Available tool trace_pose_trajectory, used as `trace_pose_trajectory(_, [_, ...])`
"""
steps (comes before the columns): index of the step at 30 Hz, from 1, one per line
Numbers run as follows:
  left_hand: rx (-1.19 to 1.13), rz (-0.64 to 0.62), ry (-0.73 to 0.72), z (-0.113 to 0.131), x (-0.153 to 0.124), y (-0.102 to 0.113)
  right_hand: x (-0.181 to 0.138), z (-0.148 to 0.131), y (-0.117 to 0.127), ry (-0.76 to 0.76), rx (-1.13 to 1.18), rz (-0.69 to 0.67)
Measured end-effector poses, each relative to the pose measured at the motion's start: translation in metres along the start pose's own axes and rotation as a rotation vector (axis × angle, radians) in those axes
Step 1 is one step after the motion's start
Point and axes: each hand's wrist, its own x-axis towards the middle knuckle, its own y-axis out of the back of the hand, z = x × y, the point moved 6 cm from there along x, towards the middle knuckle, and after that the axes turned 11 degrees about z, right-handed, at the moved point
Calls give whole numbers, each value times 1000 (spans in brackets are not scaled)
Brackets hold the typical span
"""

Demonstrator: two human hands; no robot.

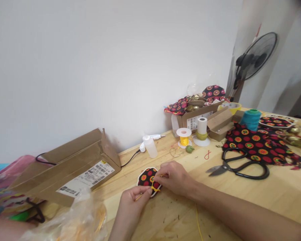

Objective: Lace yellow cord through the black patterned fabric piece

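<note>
At my far left a flattened cardboard box [72, 167] lay on the table [266, 197], with a crinkled clear plastic bag [75, 217] in front of it holding what looked like yellowish pieces, though blur kept me from being sure. My left hand [131, 204] was pinched shut on the yellow cord [154, 187], and my right hand [174, 177] pinched the same cord just above the small patterned fabric patch [147, 176], which lay flat on the table between them. The patch seemed light and fairly stiff, best held by its edge; the cord was thin and limp, likely to slip unless nipped close to the knot. Further right stood a squeeze bottle [150, 146], thread spools [184, 136], an open box [198, 115] heaped with patterned cloth and brass bells, black scissors [240, 165] and loose printed fabric [258, 144].
</note>
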Motion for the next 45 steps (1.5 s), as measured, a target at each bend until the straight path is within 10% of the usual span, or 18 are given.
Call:
trace_pose_trajectory(9, [23, -23, -16, -2, 0, 0, 0, 4, -3, -66, 39, -2])
trace_pose_trajectory(17, [98, -10, -76, 4, -3, 1, -9, 8, -10, -627, 819, -318])
trace_pose_trajectory(23, [95, 50, -93, 5, -3, 2, -15, -1, -16, -698, 1074, -455])
trace_pose_trajectory(28, [48, 53, -52, 5, -3, 1, -20, -4, -30, -543, 859, -516])
trace_pose_trajectory(37, [-273, -74, 52, 0, -6, -10, -11, -22, -6, 66, -29, -97])
trace_pose_trajectory(45, [-185, -10, 1, 4, -7, -8, -8, -20, -3, 111, -241, -95])
